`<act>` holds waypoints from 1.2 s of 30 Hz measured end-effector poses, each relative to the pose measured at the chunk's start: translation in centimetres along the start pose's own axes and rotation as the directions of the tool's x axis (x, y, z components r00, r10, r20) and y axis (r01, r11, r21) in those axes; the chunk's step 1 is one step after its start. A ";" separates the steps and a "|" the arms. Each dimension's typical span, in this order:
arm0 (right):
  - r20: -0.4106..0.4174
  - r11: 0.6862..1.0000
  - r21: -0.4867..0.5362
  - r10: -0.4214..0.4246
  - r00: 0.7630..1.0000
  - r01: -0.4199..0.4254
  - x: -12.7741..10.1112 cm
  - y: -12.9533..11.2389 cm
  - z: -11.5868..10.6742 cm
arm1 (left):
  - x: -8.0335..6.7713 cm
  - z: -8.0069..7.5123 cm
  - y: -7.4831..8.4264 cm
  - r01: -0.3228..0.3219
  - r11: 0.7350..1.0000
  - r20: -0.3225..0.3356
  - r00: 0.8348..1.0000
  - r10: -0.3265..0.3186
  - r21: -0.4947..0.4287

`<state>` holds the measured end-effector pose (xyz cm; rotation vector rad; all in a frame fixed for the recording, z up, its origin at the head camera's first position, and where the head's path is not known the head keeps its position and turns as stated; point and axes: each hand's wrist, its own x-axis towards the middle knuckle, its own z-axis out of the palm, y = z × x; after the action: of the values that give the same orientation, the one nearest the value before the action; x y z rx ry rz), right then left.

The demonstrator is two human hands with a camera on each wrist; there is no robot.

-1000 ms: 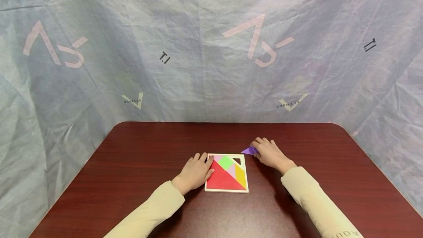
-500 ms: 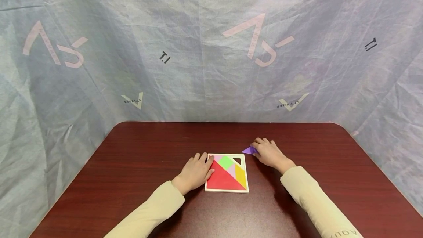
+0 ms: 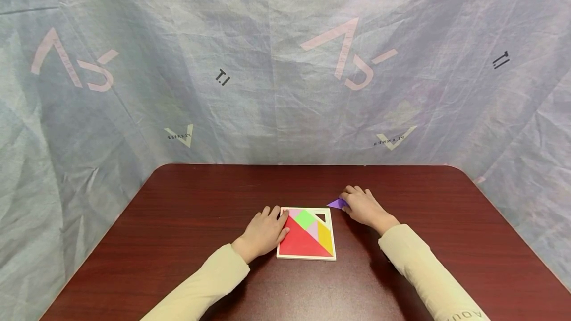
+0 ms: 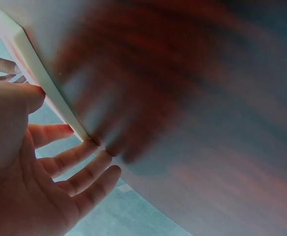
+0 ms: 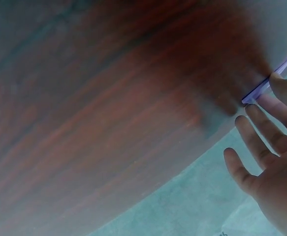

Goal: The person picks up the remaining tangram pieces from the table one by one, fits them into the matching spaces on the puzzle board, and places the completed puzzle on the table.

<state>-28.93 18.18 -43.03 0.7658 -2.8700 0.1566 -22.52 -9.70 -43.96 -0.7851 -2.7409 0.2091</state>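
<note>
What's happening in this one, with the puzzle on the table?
A person sits at a dark red table with a tangram tray in front of them. The left hand rests flat against the tray's left edge, fingers fairly straight. The right hand touches a purple triangle piece lying on the table just beyond the tray's far right corner. The tray holds red, green, pink and yellow pieces, with one small triangular gap open near that corner.
</note>
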 end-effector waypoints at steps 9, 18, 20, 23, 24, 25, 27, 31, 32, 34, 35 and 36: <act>-0.019 0.999 -0.026 -0.018 1.000 0.018 0.0 0.1 0.1 | 0.0 0.1 0.0 0.000 1.000 0.003 1.000 0.000 -0.002; -0.033 0.998 -0.043 -0.039 0.999 0.037 0.0 0.2 0.0 | 0.0 0.1 0.0 0.001 1.000 0.002 1.000 -0.001 -0.006; -0.039 0.998 -0.048 -0.046 0.998 0.044 -0.1 0.1 -0.1 | 0.0 0.1 0.0 -0.001 1.000 -0.009 1.000 0.001 -0.007; -0.049 0.997 -0.054 -0.056 0.997 0.053 -0.2 0.1 -0.3 | 0.0 0.1 0.0 -0.005 1.000 -0.025 1.000 0.005 -0.007; -0.054 0.997 -0.056 -0.060 0.997 0.057 -0.2 0.0 -0.3 | 0.0 0.1 0.0 -0.005 1.000 -0.029 1.000 0.005 -0.007; -0.056 0.997 -0.054 -0.057 0.997 0.054 -0.2 0.0 -0.3 | 0.0 0.1 0.0 -0.006 1.000 -0.029 1.000 0.005 -0.007; -0.061 0.997 -0.052 -0.058 0.996 0.054 -0.2 0.1 -0.3 | 0.0 0.1 0.0 -0.005 1.000 -0.029 1.000 0.005 -0.007; -0.086 0.997 -0.049 -0.063 0.994 0.059 -0.3 0.2 0.0 | 0.0 0.0 0.0 -0.004 1.000 -0.021 1.000 0.004 -0.011; -0.093 0.997 -0.050 -0.066 0.994 0.061 -0.3 0.3 0.1 | 0.0 0.0 0.0 -0.004 1.000 -0.020 1.000 0.004 -0.011; -0.108 0.996 -0.055 -0.071 0.992 0.066 -0.2 0.3 0.2 | 0.0 0.0 0.0 -0.003 1.000 -0.015 1.000 0.003 -0.012; -0.114 0.996 -0.060 -0.075 0.991 0.068 -0.2 0.3 0.2 | 0.0 0.0 0.0 -0.003 1.000 -0.014 1.000 0.003 -0.013; -0.119 0.996 -0.063 -0.077 0.990 0.070 -0.2 0.4 0.3 | 0.0 0.0 0.0 -0.003 1.000 -0.013 1.000 0.002 -0.014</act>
<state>-28.99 18.55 -43.37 0.8199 -2.7152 0.1054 -22.48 -9.72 -43.95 -0.7909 -2.7327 0.1848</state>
